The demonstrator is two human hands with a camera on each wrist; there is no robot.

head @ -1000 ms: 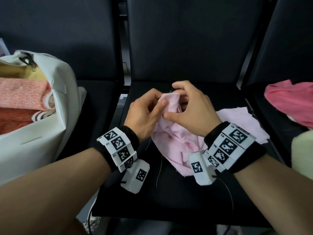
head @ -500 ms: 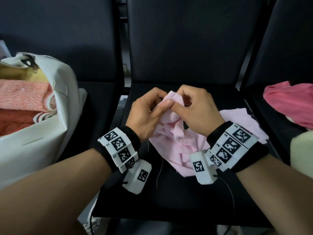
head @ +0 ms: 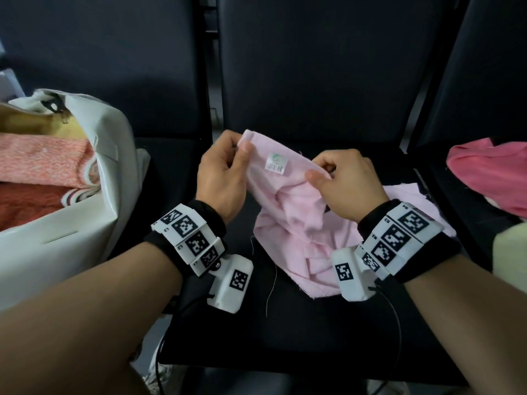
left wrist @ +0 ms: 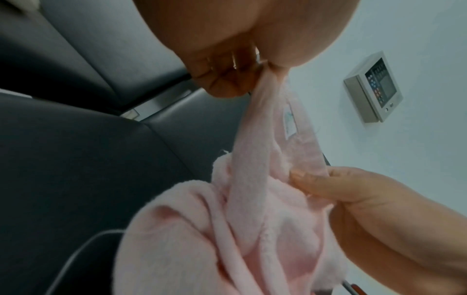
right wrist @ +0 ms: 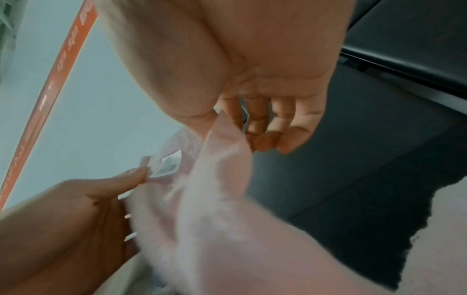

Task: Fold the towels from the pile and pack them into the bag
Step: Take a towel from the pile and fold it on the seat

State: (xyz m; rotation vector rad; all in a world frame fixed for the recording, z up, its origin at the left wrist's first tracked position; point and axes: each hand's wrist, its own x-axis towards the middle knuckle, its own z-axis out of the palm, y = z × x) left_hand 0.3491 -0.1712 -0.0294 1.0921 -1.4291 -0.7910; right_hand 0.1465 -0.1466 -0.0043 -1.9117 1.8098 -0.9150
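Head view, L to R: a white bag (head: 85, 178) sits on the left seat, mouth open, w/ folded orange and rust-red towels (head: 42, 163) stacked inside. At centre, a person holds a pale pink towel (head: 288, 223) up over the middle black seat (head: 285, 332). The left hand (head: 221, 178) pinches the towel's top corner between thumb and fingers; the right hand (head: 346, 183) pinches the same top edge a little further along, thumb in front. A small white label (head: 276, 163) w/ a barcode shows on the stretch of cloth between the two grips. The rest of the towel hangs crumpled, its lower folds lying on the seat, part of it spread flat behind the right wrist. Both wrists carry black bands w/ white marker blocks. At far right, a darker pink cloth (head: 493, 172) lies heaped on the next seat, w/ what looks like a pale yellow-green item (head: 510, 252) below it, cut off at the frame edge. Left wrist view confirms the corner pinch by the left hand (left wrist: 227, 75); right wrist view is blurred, but the right hand (right wrist: 252, 111) has cloth caught at thumb and forefinger.
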